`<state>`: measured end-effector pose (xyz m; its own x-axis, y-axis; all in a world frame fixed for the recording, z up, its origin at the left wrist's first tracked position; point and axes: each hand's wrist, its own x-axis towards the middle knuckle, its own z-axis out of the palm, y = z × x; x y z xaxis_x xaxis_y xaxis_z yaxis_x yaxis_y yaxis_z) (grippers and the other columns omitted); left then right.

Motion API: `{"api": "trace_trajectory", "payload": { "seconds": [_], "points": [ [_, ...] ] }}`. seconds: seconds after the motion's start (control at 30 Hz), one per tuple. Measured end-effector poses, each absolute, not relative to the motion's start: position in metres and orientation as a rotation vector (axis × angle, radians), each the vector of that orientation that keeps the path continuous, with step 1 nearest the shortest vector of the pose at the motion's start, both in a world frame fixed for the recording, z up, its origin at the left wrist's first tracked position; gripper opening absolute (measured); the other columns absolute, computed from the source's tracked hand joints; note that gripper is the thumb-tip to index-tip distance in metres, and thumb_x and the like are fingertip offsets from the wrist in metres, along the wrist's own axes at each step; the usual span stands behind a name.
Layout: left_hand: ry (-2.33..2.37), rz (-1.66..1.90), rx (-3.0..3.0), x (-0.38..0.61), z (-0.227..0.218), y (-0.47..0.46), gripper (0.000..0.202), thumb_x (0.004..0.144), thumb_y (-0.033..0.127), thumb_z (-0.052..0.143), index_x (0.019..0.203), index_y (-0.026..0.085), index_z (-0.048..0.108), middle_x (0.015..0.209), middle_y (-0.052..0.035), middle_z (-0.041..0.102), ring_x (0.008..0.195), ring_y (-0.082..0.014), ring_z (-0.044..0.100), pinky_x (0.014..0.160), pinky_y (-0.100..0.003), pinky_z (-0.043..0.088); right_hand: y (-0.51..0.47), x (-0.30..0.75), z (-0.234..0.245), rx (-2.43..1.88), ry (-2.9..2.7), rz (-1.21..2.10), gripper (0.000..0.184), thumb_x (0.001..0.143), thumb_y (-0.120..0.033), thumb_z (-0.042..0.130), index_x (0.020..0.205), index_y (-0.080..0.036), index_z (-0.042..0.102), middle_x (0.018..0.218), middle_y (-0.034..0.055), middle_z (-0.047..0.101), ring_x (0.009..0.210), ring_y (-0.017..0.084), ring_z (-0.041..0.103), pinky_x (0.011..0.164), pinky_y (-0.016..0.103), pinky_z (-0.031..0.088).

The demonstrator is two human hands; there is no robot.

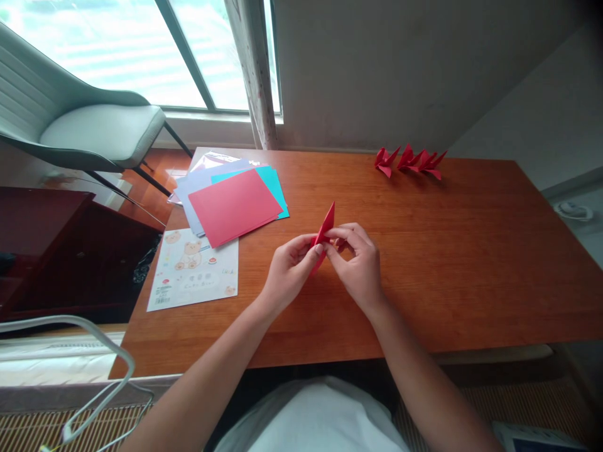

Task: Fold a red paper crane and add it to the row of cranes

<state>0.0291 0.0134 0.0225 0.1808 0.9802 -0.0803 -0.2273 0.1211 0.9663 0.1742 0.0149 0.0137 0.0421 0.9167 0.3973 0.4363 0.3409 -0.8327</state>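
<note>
A piece of folded red paper (326,221) is held up above the wooden table (447,270), its pointed tip facing away from me. My left hand (293,263) pinches its left side between thumb and fingers. From the right, my right hand (355,260) grips the paper near its middle, thumb and fingertips pressed in close to the left thumb. Part of the paper's lower end shows below the fingers; the rest is hidden behind them.
Several folded red paper cranes (409,161) stand at the table's back edge. Left lie red sheets (235,207), blue sheets (273,188), pale lavender sheets (188,188) and a bear-printed card (193,270). Beyond the left edge are a chair (103,132) and a white metal frame (101,339).
</note>
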Motion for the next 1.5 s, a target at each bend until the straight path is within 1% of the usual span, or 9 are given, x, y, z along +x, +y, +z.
{"api": "trace_trajectory", "payload": {
  "seconds": [0.37, 0.47, 0.6, 0.7, 0.87, 1.07, 1.2, 1.33, 1.5],
  "points": [
    [1.011, 1.105, 0.988, 0.026, 0.019, 0.015, 0.027, 0.086, 0.040, 0.072, 0.097, 0.016, 0.079, 0.089, -0.0054, 0.078, 0.083, -0.0191, 0.068, 0.079, -0.027, 0.052, 0.013, 0.172, 0.012, -1.194, -1.487, 0.694, 0.014, 0.087, -0.018, 0.068, 0.099, -0.025, 0.071, 0.096, 0.0027, 0.064, 0.080, 0.016, 0.063, 0.072, 0.030, 0.055],
    [0.977, 1.096, 0.911, 0.025, 0.017, 0.015, 0.028, 0.086, 0.040, 0.073, 0.099, 0.016, 0.079, 0.088, -0.0054, 0.078, 0.077, -0.0176, 0.068, 0.075, -0.027, 0.052, 0.015, 0.172, 0.010, -1.184, -1.364, 0.768, 0.019, 0.087, -0.024, 0.070, 0.106, -0.026, 0.069, 0.098, 0.0025, 0.064, 0.083, 0.016, 0.063, 0.074, 0.029, 0.057],
    [0.955, 1.071, 0.872, 0.027, 0.021, 0.012, 0.030, 0.086, 0.040, 0.073, 0.101, 0.015, 0.079, 0.086, -0.0068, 0.077, 0.076, -0.0193, 0.070, 0.076, -0.030, 0.054, 0.023, 0.175, 0.008, -1.177, -1.178, 0.930, 0.038, 0.086, -0.035, 0.072, 0.122, -0.026, 0.061, 0.107, 0.0044, 0.068, 0.092, 0.017, 0.068, 0.078, 0.029, 0.059],
    [0.983, 1.054, 0.924, 0.028, 0.024, 0.011, 0.030, 0.084, 0.040, 0.075, 0.098, 0.014, 0.080, 0.084, -0.0070, 0.077, 0.077, -0.0200, 0.070, 0.074, -0.029, 0.053, 0.026, 0.176, 0.013, -1.149, -1.189, 1.047, 0.029, 0.089, -0.040, 0.069, 0.114, -0.025, 0.067, 0.105, 0.0045, 0.075, 0.094, 0.020, 0.071, 0.083, 0.033, 0.059],
    [0.983, 1.076, 0.923, 0.028, 0.023, 0.011, 0.030, 0.084, 0.040, 0.075, 0.099, 0.015, 0.080, 0.086, -0.0068, 0.077, 0.080, -0.0206, 0.070, 0.077, -0.031, 0.055, 0.019, 0.173, 0.022, -1.123, -1.341, 0.802, 0.011, 0.092, -0.031, 0.067, 0.097, -0.029, 0.076, 0.099, 0.0017, 0.079, 0.093, 0.021, 0.073, 0.086, 0.037, 0.060],
    [0.997, 1.127, 0.866, 0.024, 0.015, 0.012, 0.028, 0.081, 0.041, 0.076, 0.096, 0.018, 0.081, 0.085, -0.0055, 0.076, 0.081, -0.0190, 0.068, 0.072, -0.027, 0.054, 0.010, 0.172, 0.026, -0.987, -1.692, 0.493, 0.023, 0.093, -0.019, 0.062, 0.106, -0.033, 0.076, 0.104, 0.0008, 0.079, 0.100, 0.023, 0.073, 0.094, 0.044, 0.059],
    [0.951, 1.124, 0.820, 0.024, 0.015, 0.012, 0.029, 0.082, 0.042, 0.076, 0.097, 0.017, 0.081, 0.084, -0.0054, 0.075, 0.075, -0.0167, 0.066, 0.071, -0.028, 0.055, 0.012, 0.173, 0.023, -1.093, -1.616, 0.495, 0.027, 0.092, -0.018, 0.063, 0.113, -0.033, 0.073, 0.107, 0.0023, 0.077, 0.098, 0.022, 0.072, 0.090, 0.041, 0.060],
    [0.977, 1.130, 0.796, 0.024, 0.018, 0.012, 0.028, 0.080, 0.041, 0.077, 0.094, 0.016, 0.081, 0.082, -0.0056, 0.075, 0.073, -0.0166, 0.066, 0.069, -0.027, 0.053, 0.012, 0.177, 0.019, -1.006, -1.699, 0.474, 0.027, 0.093, -0.016, 0.063, 0.109, -0.034, 0.075, 0.100, 0.0014, 0.079, 0.094, 0.022, 0.073, 0.087, 0.042, 0.061],
    [0.950, 1.131, 0.688, 0.023, 0.021, 0.013, 0.023, 0.077, 0.037, 0.079, 0.090, 0.018, 0.081, 0.085, -0.0061, 0.077, 0.075, -0.0161, 0.067, 0.067, -0.024, 0.051, 0.006, 0.181, 0.012, -0.867, -1.931, 0.273, 0.039, 0.092, -0.009, 0.062, 0.117, -0.037, 0.073, 0.112, -0.0008, 0.078, 0.107, 0.022, 0.072, 0.092, 0.043, 0.061]
  ]
}}
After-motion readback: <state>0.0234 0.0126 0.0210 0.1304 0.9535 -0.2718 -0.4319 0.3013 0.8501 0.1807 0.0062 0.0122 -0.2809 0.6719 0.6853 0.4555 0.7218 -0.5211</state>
